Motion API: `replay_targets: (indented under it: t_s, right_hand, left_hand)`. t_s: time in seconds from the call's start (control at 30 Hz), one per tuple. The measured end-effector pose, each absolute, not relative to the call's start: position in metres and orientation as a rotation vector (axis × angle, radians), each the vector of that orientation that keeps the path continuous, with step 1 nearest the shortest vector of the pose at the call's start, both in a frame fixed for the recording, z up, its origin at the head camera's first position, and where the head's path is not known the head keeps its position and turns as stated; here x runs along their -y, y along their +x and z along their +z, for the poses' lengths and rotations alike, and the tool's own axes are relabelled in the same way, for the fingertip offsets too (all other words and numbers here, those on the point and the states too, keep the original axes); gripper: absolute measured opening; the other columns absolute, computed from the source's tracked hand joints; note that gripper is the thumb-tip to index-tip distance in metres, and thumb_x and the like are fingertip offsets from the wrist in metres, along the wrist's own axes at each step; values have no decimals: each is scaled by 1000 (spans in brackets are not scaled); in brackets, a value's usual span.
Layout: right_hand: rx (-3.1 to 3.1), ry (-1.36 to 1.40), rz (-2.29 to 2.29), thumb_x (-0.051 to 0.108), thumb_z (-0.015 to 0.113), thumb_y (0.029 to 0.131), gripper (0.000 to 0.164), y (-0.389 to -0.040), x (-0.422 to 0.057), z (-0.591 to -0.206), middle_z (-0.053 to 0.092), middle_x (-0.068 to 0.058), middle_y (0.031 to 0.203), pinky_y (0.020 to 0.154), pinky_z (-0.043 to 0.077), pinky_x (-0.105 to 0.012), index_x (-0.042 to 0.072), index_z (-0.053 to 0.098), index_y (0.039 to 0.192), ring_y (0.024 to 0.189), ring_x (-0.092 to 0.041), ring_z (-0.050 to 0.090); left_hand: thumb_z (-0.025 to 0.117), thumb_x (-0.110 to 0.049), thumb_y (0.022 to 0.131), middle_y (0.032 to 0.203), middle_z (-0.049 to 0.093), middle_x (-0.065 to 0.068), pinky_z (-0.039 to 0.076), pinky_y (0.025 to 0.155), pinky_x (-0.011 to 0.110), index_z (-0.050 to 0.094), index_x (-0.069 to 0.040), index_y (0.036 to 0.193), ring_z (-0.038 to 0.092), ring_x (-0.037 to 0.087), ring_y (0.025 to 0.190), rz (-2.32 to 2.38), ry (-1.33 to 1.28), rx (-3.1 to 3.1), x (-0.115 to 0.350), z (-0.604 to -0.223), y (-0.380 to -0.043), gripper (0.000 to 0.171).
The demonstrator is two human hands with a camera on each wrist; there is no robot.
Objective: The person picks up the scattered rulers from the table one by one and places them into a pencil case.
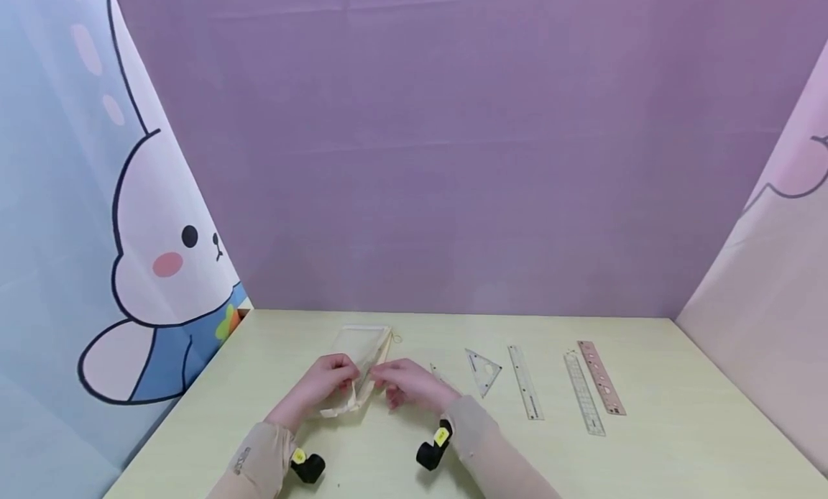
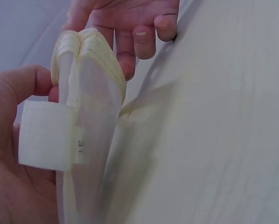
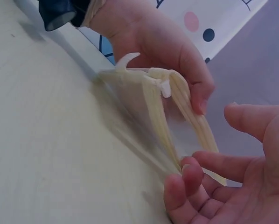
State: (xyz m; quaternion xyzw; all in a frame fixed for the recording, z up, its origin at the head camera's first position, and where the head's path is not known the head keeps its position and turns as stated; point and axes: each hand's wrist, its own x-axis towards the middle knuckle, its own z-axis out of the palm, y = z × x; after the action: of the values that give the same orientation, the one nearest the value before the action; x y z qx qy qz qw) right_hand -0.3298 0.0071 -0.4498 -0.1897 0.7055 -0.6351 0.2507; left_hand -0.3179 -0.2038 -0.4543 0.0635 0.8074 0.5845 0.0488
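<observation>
A see-through zip pouch [image 1: 362, 341] with cream edging stands on its side on the table, its mouth parted between two cream zip strips [image 3: 202, 128]. My left hand [image 1: 326, 379] grips the near side of the pouch, thumb over one strip. A white fabric tab [image 2: 46, 135] sticks out at the pouch's end. On the other side, my right hand [image 1: 414, 384] has its fingertips at the lower zip strip, with the thumb [image 3: 247, 121] held apart from the fingers. Just beyond that hand lies a clear measuring piece [image 1: 436, 370], partly hidden by it.
To the right lie a clear set square [image 1: 484, 372], a clear straight ruler [image 1: 526, 382], another clear ruler [image 1: 584, 392] with a grid and a pink ruler [image 1: 601, 377]. A purple backdrop [image 1: 453, 161] rises behind the table, with printed cloth at both sides.
</observation>
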Motion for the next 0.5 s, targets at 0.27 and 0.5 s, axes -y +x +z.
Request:
replay_targets:
  t_s: [0.27,0.5]
  right_hand:
    - [-2077,-663,-1657,31,58,97,46,-342,-40,-433,60,-21,117,75,52,-39,1,57,131,83,-22,54]
    - [-2221,-749,-1553,26,60,96,46,-351,-86,-429,57,-18,128,85,48,-48,1,54,134,98,-30,56]
  left_hand:
    - [61,-9,89,69,52,0,39,57,27,57,-1,82,48,16,65,1789,211,-2470,204,-451,-319,12]
    - [63,-11,87,69,52,1,36,53,24,58,-3,82,49,15,63,1799,144,-2486,206,-448,-317,10]
